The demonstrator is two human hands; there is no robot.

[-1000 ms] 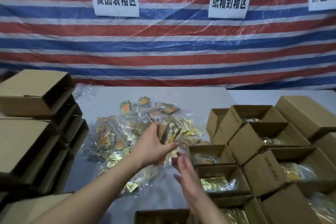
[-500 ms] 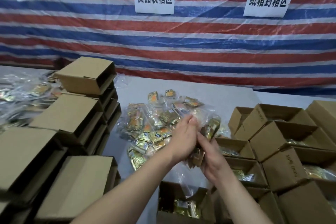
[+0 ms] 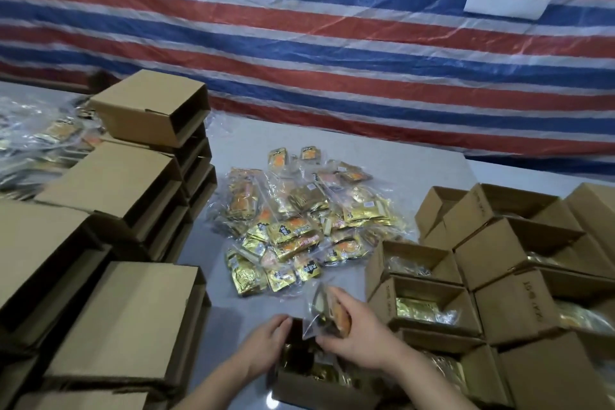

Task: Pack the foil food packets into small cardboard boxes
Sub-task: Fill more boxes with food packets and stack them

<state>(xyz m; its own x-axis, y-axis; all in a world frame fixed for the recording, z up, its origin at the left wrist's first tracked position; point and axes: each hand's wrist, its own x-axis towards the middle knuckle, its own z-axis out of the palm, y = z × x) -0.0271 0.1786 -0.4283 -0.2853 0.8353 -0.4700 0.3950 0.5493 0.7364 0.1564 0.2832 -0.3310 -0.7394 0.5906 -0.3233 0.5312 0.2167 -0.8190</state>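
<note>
A heap of gold foil food packets (image 3: 299, 220) in clear wrap lies mid-table. Close to me stands an open small cardboard box (image 3: 309, 389) with gold packets inside. My right hand (image 3: 359, 336) grips a clear-wrapped packet (image 3: 327, 313) just above the box's far rim. My left hand (image 3: 266, 346) holds the box's left wall, fingers curled over its rim. The box's near part is cut off by the frame edge.
Stacks of empty cardboard boxes (image 3: 133, 196) stand at left, several rows of open filled boxes (image 3: 499, 263) at right. More wrapped packets (image 3: 36, 143) lie far left. A striped tarp (image 3: 332, 60) with paper signs hangs behind the table (image 3: 382, 156).
Both hands came back from the heap toward me. The right hand now carries a packet down to the near box, and the left hand has taken hold of the box's rim.
</note>
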